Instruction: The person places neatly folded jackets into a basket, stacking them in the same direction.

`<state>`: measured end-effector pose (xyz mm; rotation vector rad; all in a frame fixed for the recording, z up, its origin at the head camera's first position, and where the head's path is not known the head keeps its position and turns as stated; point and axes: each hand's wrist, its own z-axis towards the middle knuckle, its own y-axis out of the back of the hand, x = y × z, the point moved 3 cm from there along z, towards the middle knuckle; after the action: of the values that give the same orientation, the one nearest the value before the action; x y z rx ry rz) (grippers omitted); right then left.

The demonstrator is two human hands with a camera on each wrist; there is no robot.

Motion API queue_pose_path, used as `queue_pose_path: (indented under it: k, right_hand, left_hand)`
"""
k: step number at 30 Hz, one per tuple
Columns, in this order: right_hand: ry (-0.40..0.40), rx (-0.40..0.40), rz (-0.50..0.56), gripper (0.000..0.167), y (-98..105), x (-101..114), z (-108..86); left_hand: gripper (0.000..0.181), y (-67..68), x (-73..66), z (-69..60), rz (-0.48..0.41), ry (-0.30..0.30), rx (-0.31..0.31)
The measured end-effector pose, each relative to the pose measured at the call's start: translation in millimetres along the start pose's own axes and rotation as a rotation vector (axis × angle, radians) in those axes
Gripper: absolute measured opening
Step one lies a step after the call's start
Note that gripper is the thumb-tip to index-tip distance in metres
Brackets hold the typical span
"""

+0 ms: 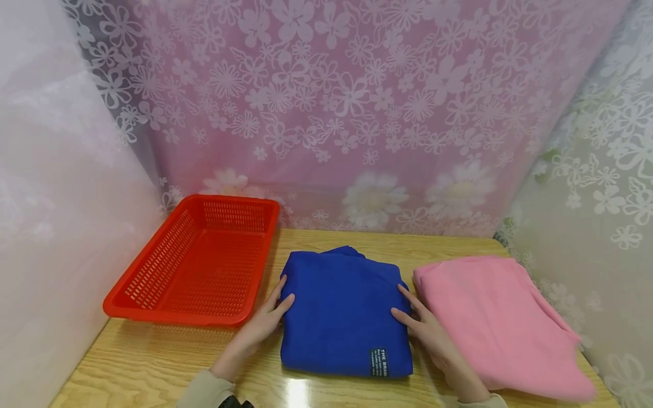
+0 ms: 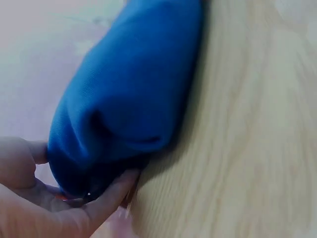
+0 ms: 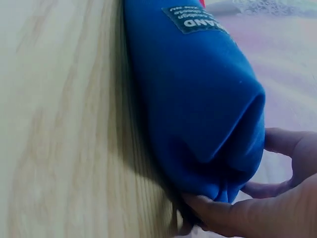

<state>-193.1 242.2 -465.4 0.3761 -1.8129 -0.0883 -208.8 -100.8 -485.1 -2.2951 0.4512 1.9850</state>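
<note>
A folded blue garment [image 1: 344,311] lies on the table with a dark printed label at its near right corner. My left hand [image 1: 261,326] holds its left side, thumb on top; the left wrist view shows the fingers of that hand [image 2: 59,203] at the lower edge of the blue cloth [image 2: 133,79]. On the opposite side my right hand [image 1: 436,337] holds the right edge; in the right wrist view, fingers of the right hand [image 3: 267,198] reach under the folded end of the cloth [image 3: 198,94]. Some fingertips are hidden beneath the fabric.
A red plastic basket [image 1: 250,283] with nothing in it stands at the left. Pink folded cloth [image 1: 505,323] lies at the right, close beside the blue garment. The wooden table [image 1: 132,362] meets a floral curtain [image 1: 326,113] behind and at both sides.
</note>
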Motion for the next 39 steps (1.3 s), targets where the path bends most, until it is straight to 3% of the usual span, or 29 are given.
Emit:
queue_pose_path:
  k: [6,10,16,22,33,39]
  right_hand:
    - [-0.033,0.049,0.144,0.075,1,-3,0.8]
    - [-0.033,0.086,0.205,0.078,0,-3,2.5]
    - [0.000,0.133,0.267,0.082,1,-2,1.6]
    - [0.060,0.080,0.252,0.082,5,5,-1.3]
    - [0.096,0.095,0.194,0.080,28,33,-13.0]
    - [0.092,0.102,0.172,0.078,36,43,-18.0]
  left_hand:
    - [0.079,-0.4,6.1,1.1,-0.274,0.104,0.153]
    - [0.079,0.7,7.9,3.6,-0.350,0.114,0.189]
    - [0.077,1.5,10.9,4.7,-0.407,0.112,0.168]
    - [0.074,-0.4,6.5,2.4,-0.450,0.100,0.165]
    - [0.070,-7.2,-18.9,-1.3,-0.468,0.066,0.092]
    - [0.070,-6.9,-33.6,-2.9,-0.490,0.059,0.081]
